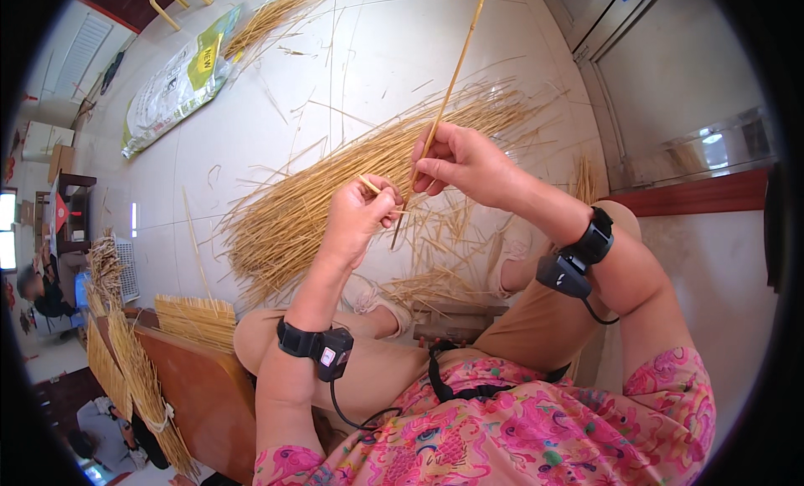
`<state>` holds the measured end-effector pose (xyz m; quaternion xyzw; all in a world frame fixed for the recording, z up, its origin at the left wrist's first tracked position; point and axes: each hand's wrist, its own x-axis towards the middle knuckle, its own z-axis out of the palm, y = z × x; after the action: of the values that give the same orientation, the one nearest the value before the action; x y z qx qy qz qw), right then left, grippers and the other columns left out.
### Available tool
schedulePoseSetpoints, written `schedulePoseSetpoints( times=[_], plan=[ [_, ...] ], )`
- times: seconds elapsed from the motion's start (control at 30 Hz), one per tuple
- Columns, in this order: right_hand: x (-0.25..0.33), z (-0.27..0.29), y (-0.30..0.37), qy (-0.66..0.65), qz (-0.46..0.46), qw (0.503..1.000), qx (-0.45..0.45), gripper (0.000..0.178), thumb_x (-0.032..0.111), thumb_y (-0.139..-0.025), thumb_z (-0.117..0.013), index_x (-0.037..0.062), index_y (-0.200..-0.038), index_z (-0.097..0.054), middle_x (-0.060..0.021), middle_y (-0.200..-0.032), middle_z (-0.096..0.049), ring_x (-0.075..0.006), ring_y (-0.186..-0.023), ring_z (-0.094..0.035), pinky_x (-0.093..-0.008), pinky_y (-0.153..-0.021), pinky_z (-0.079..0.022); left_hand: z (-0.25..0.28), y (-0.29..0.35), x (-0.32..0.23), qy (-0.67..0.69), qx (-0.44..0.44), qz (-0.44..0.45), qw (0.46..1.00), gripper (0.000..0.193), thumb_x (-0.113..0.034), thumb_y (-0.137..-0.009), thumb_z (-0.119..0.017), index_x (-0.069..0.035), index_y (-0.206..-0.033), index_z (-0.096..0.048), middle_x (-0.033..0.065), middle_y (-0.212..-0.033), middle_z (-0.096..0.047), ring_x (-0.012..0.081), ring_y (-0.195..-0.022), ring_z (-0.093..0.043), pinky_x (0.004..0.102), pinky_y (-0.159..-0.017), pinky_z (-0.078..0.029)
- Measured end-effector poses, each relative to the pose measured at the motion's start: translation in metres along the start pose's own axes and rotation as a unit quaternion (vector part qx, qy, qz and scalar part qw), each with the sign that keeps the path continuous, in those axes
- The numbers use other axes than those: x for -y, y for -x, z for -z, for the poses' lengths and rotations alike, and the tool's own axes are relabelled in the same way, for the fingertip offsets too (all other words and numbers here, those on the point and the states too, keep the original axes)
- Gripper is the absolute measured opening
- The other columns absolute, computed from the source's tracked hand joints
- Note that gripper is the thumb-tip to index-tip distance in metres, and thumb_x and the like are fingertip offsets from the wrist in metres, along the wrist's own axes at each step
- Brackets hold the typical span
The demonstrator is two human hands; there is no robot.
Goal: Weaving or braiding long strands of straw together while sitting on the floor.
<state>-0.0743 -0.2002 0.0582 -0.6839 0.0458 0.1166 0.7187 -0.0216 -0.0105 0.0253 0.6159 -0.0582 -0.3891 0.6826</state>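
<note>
My right hand (456, 161) pinches a long pale straw stalk (452, 82) that runs up past the top of the picture. My left hand (360, 211) is closed just below and to the left, gripping the lower part of the same stalk and a short strip of husk. Both hands are held above a wide heap of loose straw (335, 197) spread on the pale tiled floor. Black bands with small devices sit on both wrists. My knees in tan trousers show beneath the hands.
A wooden bench (201, 385) at the lower left carries a trimmed straw bundle (197, 318) and woven straw strips (126, 360). A printed sack (172, 84) and more straw lie farther back. Another person (42, 289) sits at the far left. A wall and door frame stand on the right.
</note>
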Motion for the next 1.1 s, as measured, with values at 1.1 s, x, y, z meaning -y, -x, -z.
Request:
schedulePoseSetpoints(
  times=[1.1],
  plan=[
    [0.005,0.02,-0.003,0.35,0.051,0.912,-0.207,0.01,0.003,-0.081,-0.058,-0.0039,-0.084,-0.053,-0.012,-0.07,-0.061,-0.0166,-0.066,-0.061,-0.0283,-0.06,-0.05,-0.009,0.013,0.018,-0.336,0.303,0.012,0.891,0.021,-0.009,-0.08,-0.061,0.002,-0.097,-0.056,0.0087,-0.084,-0.062,0.0139,-0.068,-0.06,0.025,-0.061,-0.049]
  ],
)
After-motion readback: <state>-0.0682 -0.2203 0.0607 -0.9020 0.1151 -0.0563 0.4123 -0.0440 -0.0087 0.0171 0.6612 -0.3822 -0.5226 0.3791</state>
